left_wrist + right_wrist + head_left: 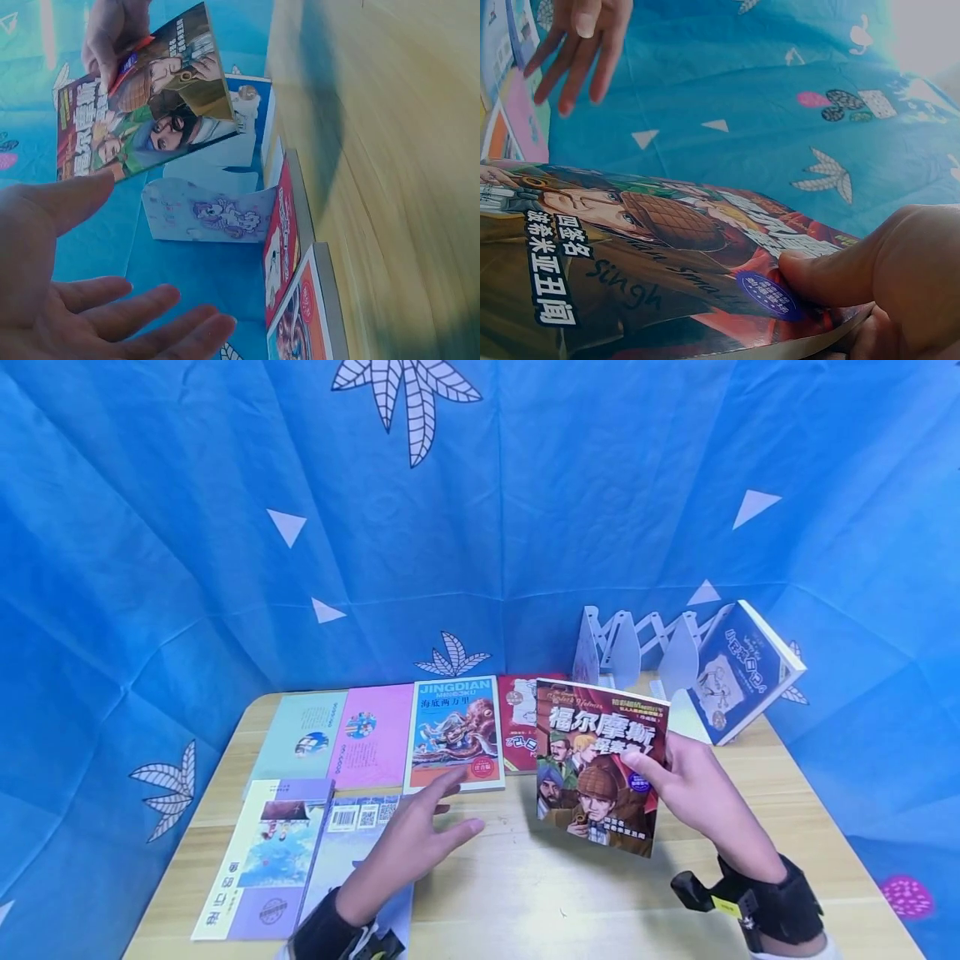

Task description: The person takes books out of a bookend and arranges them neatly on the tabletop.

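My right hand (693, 781) grips a brown-red paperback book (600, 768) by its right edge, thumb on the illustrated front cover and fingers behind. Held up above the table, the book shows a figure in a checked cap; the right wrist view has its cover (667, 247) close up. My left hand (420, 835) is held over the table left of this book, fingers spread, nothing in it. In the left wrist view, the left thumb and fingers (142, 315) are apart, with the thumb tip overlapping the book's lower corner.
Flat on the wooden table (510, 893) lie a green book (296, 739), a pink book (372, 735), an octopus-cover book (455, 727), a red book (517, 727), and two purplish books (273, 860) in front. At the back right, a white expanding bookend (622, 643) has a blue book (738, 672) leaning in it.
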Available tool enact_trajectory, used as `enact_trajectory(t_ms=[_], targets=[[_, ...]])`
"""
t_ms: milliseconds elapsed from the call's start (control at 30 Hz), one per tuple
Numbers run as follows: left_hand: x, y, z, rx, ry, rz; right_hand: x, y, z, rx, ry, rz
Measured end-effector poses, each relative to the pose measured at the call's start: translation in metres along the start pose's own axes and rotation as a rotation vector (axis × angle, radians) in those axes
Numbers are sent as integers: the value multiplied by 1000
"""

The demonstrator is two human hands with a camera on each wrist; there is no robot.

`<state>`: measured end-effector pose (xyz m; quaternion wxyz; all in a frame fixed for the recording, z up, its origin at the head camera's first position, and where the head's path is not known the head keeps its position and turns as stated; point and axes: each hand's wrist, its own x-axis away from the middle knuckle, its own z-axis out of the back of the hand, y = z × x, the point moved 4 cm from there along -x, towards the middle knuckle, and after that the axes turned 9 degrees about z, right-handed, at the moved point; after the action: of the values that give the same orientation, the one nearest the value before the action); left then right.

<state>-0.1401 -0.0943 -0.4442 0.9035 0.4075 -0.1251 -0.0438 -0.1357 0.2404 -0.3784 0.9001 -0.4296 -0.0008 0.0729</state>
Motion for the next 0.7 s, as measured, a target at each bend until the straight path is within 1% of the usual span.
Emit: enact_trajectory(t_ms=[67,167,300,500,633,700], targets=[[-1,1,-2,32,-39,-9,-1,-3,-4,-9,-4,9],[-3,3,-3,66,-71,-26,-2,-6,-8,-17,-12,28],[-4,5,-3,109,-88,-38,-3,-10,-14,-40,-34,48],[-5,7,-4,225,-128,-52,-6,-14,-23,-110,-71,47],[-6,9,-5,292,-158,-74,-6,-16,-28,-115,-81,51],[-7,10,-5,321,-172,-73,-7,-18,-30,-108,-84,56]])
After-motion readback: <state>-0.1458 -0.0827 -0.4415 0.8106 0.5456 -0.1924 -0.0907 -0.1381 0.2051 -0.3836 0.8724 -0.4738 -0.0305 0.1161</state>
